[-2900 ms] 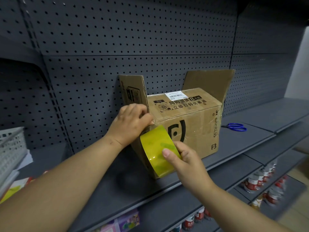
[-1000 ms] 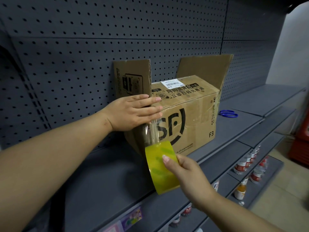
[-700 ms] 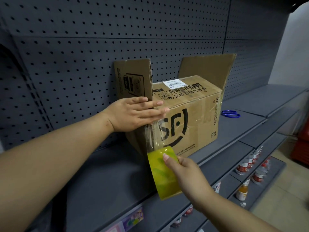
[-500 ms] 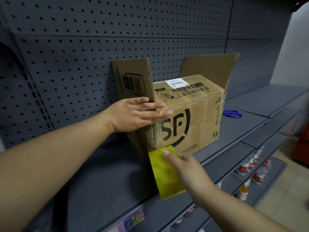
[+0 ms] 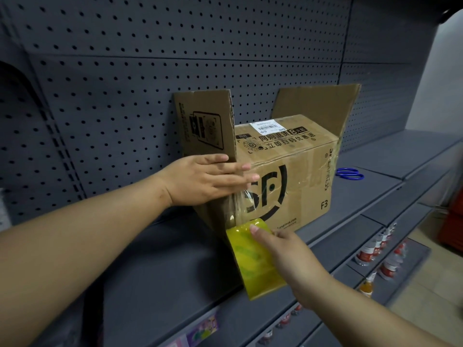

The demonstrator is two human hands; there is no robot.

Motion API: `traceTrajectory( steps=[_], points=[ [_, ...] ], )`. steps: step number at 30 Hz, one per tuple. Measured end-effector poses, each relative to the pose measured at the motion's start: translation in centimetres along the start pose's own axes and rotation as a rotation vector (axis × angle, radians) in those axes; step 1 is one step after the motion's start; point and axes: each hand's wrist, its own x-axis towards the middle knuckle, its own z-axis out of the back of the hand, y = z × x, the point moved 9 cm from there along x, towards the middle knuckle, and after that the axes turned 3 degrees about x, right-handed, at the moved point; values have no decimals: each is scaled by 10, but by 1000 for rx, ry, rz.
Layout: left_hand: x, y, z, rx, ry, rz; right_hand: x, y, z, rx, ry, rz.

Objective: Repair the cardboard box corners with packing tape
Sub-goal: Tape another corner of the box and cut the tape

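A brown cardboard box with black print lies on its side on a grey shelf, two flaps standing up at the back. My left hand lies flat, fingers together, on the box's near left vertical corner, pressing the top of a clear tape strip. The strip runs down that corner to a yellowish roll of packing tape. My right hand grips the roll at the box's bottom corner, by the shelf's front edge.
Blue-handled scissors lie on the shelf to the right of the box. A dark pegboard wall stands right behind it. Lower shelves at bottom right carry several small bottles. Colourful packets sit under the shelf edge.
My right hand has pulled the tape roll down from the box's upper corner to its bottom corner, drawing out the strip. My left hand went from pinching to lying flat.
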Motion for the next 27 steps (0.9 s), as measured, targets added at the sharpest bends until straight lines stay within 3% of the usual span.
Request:
traceTrajectory(
  steps=[9, 18, 23, 27],
  points=[
    [3, -4, -1, -262, 125, 52, 1, -5, 0, 75, 17, -4],
    [1, -13, -12, 40, 11, 49, -5, -6, -3, 194, 100, -15],
    [0, -13, -15, 82, -22, 66, -21, -14, -20, 266, 311, -22],
    [-1, -15, -14, 85, -29, 69, -23, -15, -18, 244, 307, 46]
  ],
)
